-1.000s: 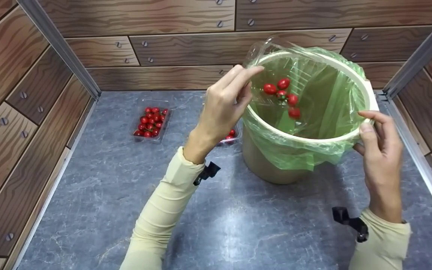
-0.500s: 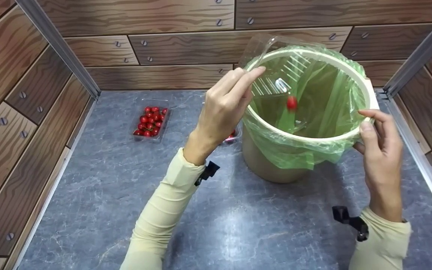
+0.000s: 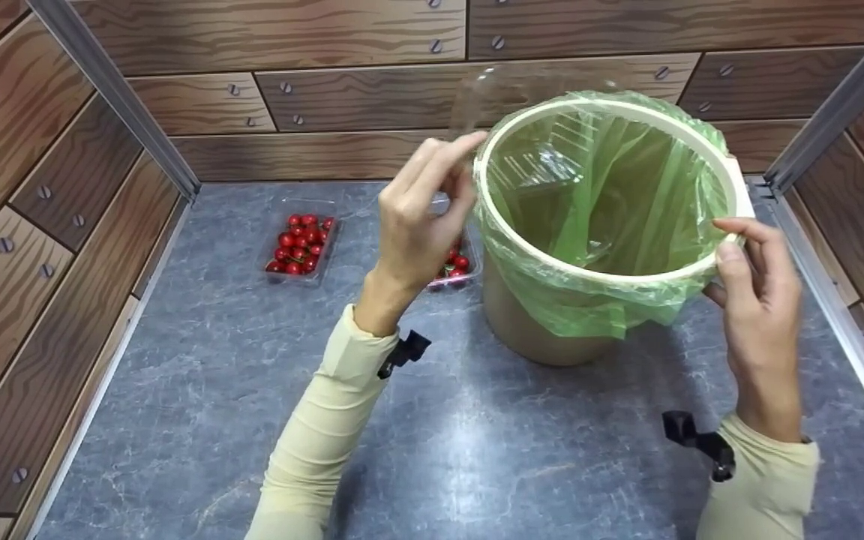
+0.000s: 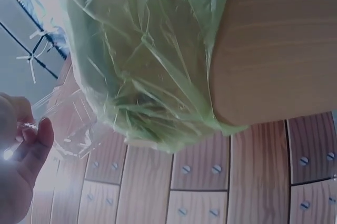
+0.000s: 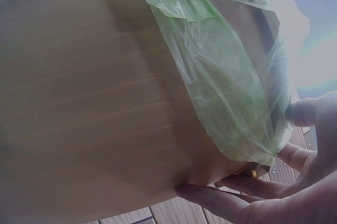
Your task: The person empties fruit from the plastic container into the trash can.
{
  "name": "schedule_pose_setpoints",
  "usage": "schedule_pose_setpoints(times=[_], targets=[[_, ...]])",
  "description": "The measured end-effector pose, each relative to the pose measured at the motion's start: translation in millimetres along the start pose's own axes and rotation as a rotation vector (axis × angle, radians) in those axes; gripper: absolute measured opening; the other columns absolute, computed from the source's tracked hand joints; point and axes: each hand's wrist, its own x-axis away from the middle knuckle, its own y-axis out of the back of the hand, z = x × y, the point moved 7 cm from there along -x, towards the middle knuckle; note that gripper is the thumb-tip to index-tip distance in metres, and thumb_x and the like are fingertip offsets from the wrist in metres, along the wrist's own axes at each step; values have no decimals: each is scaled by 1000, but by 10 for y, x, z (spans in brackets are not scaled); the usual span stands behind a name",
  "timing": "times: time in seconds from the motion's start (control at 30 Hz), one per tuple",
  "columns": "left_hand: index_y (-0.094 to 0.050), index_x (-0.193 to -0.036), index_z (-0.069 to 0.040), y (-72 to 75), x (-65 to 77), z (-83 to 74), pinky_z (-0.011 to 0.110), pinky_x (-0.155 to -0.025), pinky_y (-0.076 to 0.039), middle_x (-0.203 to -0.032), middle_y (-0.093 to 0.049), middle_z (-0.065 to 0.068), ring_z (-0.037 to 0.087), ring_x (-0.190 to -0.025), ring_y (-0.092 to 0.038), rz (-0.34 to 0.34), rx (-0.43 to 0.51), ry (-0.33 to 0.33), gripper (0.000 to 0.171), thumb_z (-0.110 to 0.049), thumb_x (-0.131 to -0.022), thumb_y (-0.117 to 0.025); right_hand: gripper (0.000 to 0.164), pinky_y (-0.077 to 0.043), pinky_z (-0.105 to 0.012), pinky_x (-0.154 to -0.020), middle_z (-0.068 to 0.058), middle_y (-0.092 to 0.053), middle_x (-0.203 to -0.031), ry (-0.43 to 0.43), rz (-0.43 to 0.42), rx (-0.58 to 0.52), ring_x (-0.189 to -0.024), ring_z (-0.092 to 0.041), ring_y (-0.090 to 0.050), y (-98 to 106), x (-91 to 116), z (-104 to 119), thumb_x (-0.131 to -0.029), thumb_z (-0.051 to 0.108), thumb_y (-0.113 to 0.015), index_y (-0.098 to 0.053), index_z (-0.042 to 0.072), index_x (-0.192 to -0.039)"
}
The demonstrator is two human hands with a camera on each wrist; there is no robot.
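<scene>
My left hand pinches a clear plastic container by its edge, tilted over the left rim of a beige trash bin. No red fruit shows in the container. In the left wrist view, fingertips and thumb close on the clear plastic beside the bin. A thin green bag lines the bin and folds over its cream rim. At the right side, my right hand grips that rim, thumb on top; in the right wrist view, its fingers reach along the bin's outer wall.
A clear box of cherry tomatoes stands on the grey marbled table at left. Another box of cherry tomatoes sits between my left hand and the bin, partly hidden. Wood-patterned walls enclose the back and sides.
Several cherry tomatoes have dropped out of the tilted container into the bin. My left hand has then shifted left with the container. The right hand keeps its grip on the rim.
</scene>
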Motion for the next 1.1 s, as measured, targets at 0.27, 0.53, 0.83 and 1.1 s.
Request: schedule_pose_setpoints(times=[0.27, 0.53, 0.83, 1.1], targets=[[-71, -116, 5, 352, 258, 133, 26, -62, -61, -80, -58, 10, 17, -73, -57, -178, 46, 147, 38, 19, -82, -61, 29, -64, -29, -72, -23, -57, -135, 10, 8, -13, -93, -26, -66, -8, 1, -5, -103, 4, -54, -62, -5, -130], [-68, -119, 8, 730, 581, 223, 33, -51, -60, -79, -53, 12, 19, -65, -56, -322, 187, 330, 36, 19, -85, -61, 28, -64, -29, -72, -23, -57, -137, 4, -3, -9, -93, -26, -66, -4, 8, -12, -103, 4, -55, -62, -4, -129], [-66, -118, 11, 1191, 941, 380, 25, -44, -51, -75, -56, 12, 17, -58, -55, -419, 208, 481, 34, 18, -85, -61, 28, -64, -29, -72, -23, -57, -135, 6, 0, 6, -93, -26, -65, -19, 3, -7, -103, 4, -54, -62, -3, -130], [-68, -116, 8, 1628, 1114, 608, 28, -54, -58, -80, -55, 13, 20, -62, -57, -549, 212, 615, 36, 21, -83, -59, 29, -64, -27, -71, -22, -58, -135, 3, -10, 14, -94, -26, -64, 5, 5, -21, -103, 5, -55, -63, -3, -130]])
